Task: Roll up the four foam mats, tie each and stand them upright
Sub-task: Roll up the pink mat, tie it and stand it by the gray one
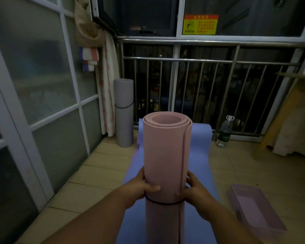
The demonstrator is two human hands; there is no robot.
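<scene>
A rolled pink foam mat (165, 152) stands upright in front of me on a flat purple mat (203, 155) spread on the floor. A thin black band (163, 203) circles the pink roll low down. My left hand (143, 186) grips the roll's left side just above the band. My right hand (194, 187) clasps its right side at the same height, fingers at the band. A rolled grey mat (123, 111) with its own black band stands upright in the far left corner by the curtain.
A metal railing (209, 60) and dark windows close off the far side. A large water bottle (224, 132) stands by the railing. A shallow pink tray (257, 210) lies on the tiled floor at right. Glass doors (42, 103) line the left.
</scene>
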